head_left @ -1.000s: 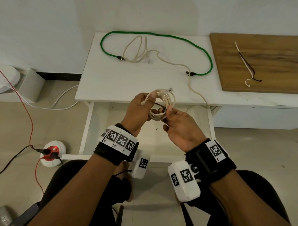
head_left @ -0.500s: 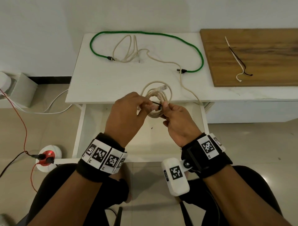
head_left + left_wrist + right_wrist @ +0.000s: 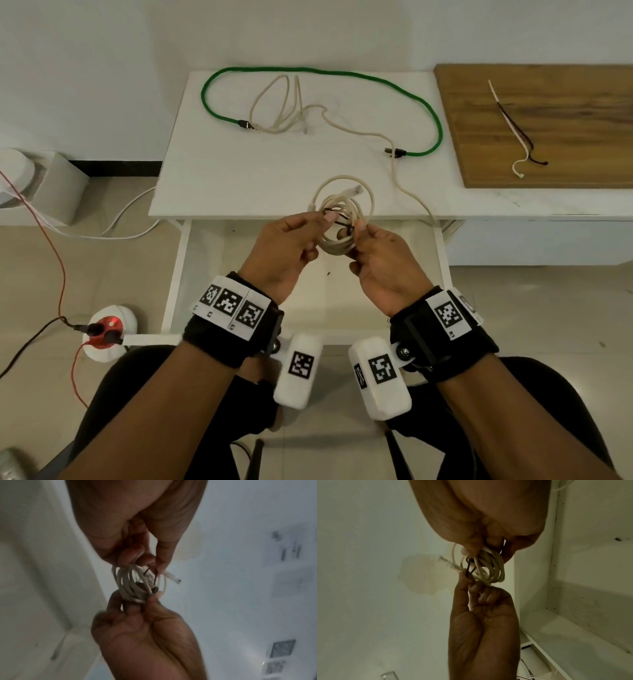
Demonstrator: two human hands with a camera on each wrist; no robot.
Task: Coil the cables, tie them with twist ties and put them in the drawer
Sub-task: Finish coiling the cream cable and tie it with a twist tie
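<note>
From the head view: held above the open drawer (image 3: 205, 274) at the near edge of the white bench (image 3: 239, 178), a cream cable coil (image 3: 342, 219) gripped between the left hand (image 3: 284, 246) and the right hand (image 3: 383, 263), a black twist tie (image 3: 337, 221) pinched across the bundle; farther back, a green cable (image 3: 342, 73) and a loose cream cable (image 3: 359, 132) uncoiled, two spare ties (image 3: 513, 133) waiting on a wooden board (image 3: 548, 102). From the left wrist: blurred, but apparently both tie ends clear of the loops, left fingers (image 3: 159, 555) curled on one. From the right wrist: tie crossed in an X beside the clear plug (image 3: 448, 563), right fingers (image 3: 471, 547) clamped on the coil. Best done by keeping the loops squeezed tight while twisting the crossed ends close against the bundle.
</note>
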